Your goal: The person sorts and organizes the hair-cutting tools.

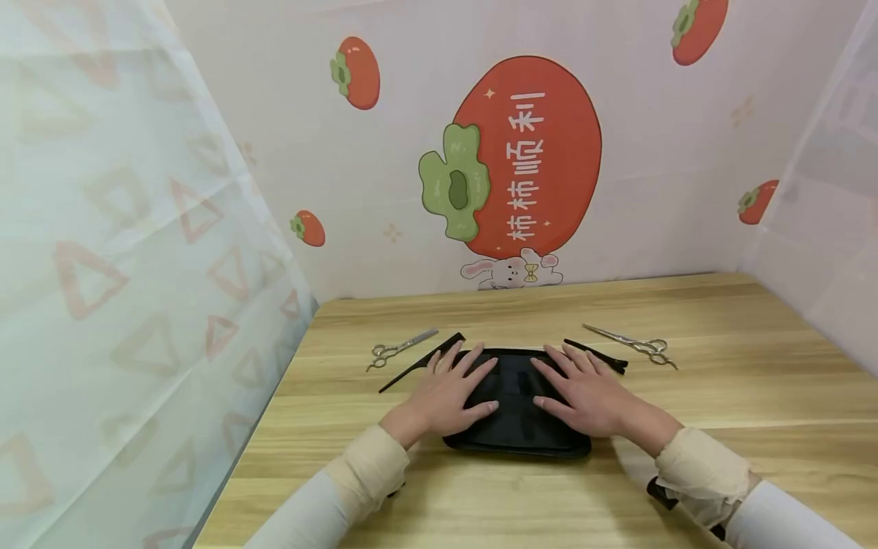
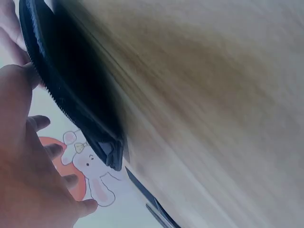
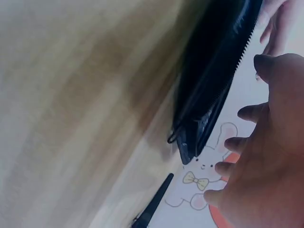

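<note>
Two bare hands spread over a black case [image 1: 514,431] on a wooden table [image 1: 494,503], the left hand [image 1: 446,398] at its nine o'clock side and the right hand [image 1: 591,398] at three. Neither hand grips: the fingers lie fairly straight and apart, thumbs pointing inward, nothing pinched between them. In the left wrist view the thumb meets the case's edge; in the right wrist view the thumb ends close by the zip [image 3: 244,53], and whether it presses cannot be told.

The case sits between and partly beneath the hands, its dark middle bare and its near edge, at six o'clock, free of both. Seen from the left wrist it lies at one o'clock from the hand; from the right wrist, at eleven.

Its sheen suggests a smooth, slightly slippery leather-like skin, probably light, soft on top, firmer at the rim and unlikely to break. The ends at nine and three o'clock look the surest places to hold, thumbs on top and fingers below.

At ten o'clock lie a black comb [image 1: 418,364] and, farther out, a pair of scissors [image 1: 396,350]; at two, a black clip [image 1: 597,354] and a second pair of scissors [image 1: 636,344].
</note>
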Action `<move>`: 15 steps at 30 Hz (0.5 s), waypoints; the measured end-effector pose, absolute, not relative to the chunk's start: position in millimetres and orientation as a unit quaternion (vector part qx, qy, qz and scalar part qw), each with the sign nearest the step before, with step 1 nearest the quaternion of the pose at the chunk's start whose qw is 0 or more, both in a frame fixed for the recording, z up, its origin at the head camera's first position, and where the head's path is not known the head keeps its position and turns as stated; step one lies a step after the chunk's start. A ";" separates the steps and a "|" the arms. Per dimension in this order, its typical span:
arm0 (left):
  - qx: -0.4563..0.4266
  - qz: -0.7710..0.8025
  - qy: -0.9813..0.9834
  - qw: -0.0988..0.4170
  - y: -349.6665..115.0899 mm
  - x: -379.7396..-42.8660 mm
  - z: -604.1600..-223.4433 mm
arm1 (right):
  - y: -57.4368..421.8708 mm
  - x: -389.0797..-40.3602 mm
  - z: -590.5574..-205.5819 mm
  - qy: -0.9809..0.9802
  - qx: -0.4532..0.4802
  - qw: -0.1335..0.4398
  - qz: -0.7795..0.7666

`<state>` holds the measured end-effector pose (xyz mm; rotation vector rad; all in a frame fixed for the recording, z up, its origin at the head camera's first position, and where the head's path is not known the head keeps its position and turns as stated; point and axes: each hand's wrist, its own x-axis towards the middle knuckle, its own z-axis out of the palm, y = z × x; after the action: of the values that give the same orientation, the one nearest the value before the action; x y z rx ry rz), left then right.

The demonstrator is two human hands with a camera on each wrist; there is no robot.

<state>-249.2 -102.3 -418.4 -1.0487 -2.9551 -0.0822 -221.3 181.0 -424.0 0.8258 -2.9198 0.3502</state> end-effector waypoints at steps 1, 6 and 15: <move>-0.333 -0.029 -0.943 0.002 -103.7 -249.9 -417.6 | 181.0 -221.6 -425.6 -0.954 0.274 0.042 0.113; -0.319 -0.044 -0.947 -0.002 -115.6 -256.3 -413.8 | 180.8 -219.6 -430.4 -0.950 0.289 0.011 0.118; -0.262 -0.092 -0.961 0.009 -162.6 -278.3 -405.8 | 181.9 -212.1 -431.5 -0.949 0.284 -0.045 0.129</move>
<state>-278.3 -162.6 -405.8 -0.8181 -3.0000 -0.2879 -212.1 181.9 -431.5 0.9202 -3.0702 0.4166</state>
